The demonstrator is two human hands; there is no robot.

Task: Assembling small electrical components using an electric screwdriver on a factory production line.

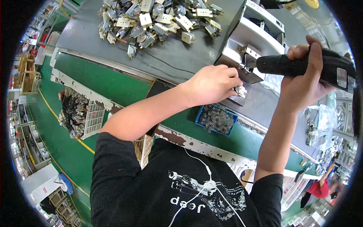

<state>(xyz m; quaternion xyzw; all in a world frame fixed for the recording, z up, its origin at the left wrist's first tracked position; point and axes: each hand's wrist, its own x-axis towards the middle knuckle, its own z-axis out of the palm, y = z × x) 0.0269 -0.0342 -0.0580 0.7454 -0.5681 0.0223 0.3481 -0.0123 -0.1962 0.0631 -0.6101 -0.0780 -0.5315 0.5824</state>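
Observation:
My right hand [302, 79] is wrapped round a black electric screwdriver [281, 65], held almost level. Its front end points left, at the small metal block on the front of a box-shaped metal machine [233, 45], which looks like a screw feeder. Whether the bit touches that block is too small to tell. Just below the machine, my left hand [213, 85] is closed with its fingertips on a small white and metal part [240, 91]. The fingers hide most of this part.
A heap of small metal-and-white assemblies [160, 20] covers the back of the grey bench [85, 32]. A thin black cable [166, 63] runs across it. A blue tray of springs [216, 119] sits in front. Left, a white basket [94, 118] stands by the floor. Another person [321, 189] is far right.

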